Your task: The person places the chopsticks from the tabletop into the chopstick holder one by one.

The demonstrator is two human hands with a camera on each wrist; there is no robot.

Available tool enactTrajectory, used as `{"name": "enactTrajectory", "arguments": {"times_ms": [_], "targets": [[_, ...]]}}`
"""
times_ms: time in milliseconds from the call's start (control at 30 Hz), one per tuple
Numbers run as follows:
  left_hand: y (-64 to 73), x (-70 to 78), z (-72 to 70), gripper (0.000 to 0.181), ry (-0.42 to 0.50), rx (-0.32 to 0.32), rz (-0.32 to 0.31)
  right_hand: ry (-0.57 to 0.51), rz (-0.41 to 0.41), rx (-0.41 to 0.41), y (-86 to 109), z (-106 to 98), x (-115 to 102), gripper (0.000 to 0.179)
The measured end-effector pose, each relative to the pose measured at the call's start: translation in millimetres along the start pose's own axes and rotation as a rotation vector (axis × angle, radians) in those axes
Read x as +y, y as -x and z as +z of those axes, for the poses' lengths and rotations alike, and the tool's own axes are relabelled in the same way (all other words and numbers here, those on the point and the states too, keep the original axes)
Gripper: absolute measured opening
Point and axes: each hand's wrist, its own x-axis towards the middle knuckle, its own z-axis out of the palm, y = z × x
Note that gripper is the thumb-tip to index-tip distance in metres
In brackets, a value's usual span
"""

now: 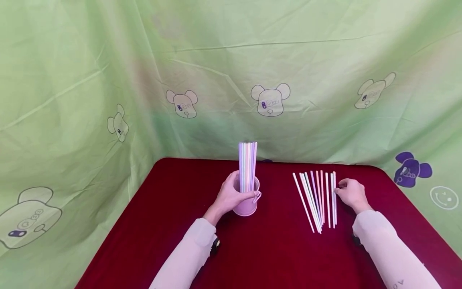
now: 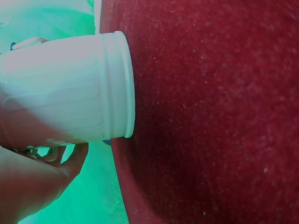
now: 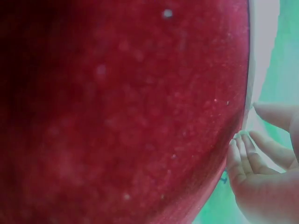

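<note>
My left hand (image 1: 231, 194) grips a small pink trash-can-shaped cup (image 1: 246, 209) that stands upright on the table. In the left wrist view, the cup (image 2: 70, 88) appears sideways, and the left hand's fingers (image 2: 74, 163) lie along its side. A bundle of pastel paper straws (image 1: 247, 164) stands in the cup. Several more straws (image 1: 313, 200) lie side by side to its right. My right hand (image 1: 351, 194) is at the right edge of that row, fingertips by the outermost straw. In the right wrist view, the right hand (image 3: 261, 182) has its thumb apart from the fingers, and no straw shows between them.
A dark red cloth (image 1: 274, 257) covers the table. Green curtains (image 1: 223, 48) printed with bear heads hang behind the table and at its sides.
</note>
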Motion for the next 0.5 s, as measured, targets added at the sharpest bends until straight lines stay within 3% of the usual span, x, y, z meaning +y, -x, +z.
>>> {"name": "enactTrajectory", "arguments": {"times_ms": [233,500], "targets": [[0.2,1.5,0.0,0.082,-0.012,0.008,-0.003,0.03,0.056,-0.074,-3.0,-12.3,0.8,0.032],[2.2,2.3,-0.3,0.082,-0.025,0.008,-0.014,-0.019,0.122,-0.252,-7.0,-26.1,-3.9,0.016]]}}
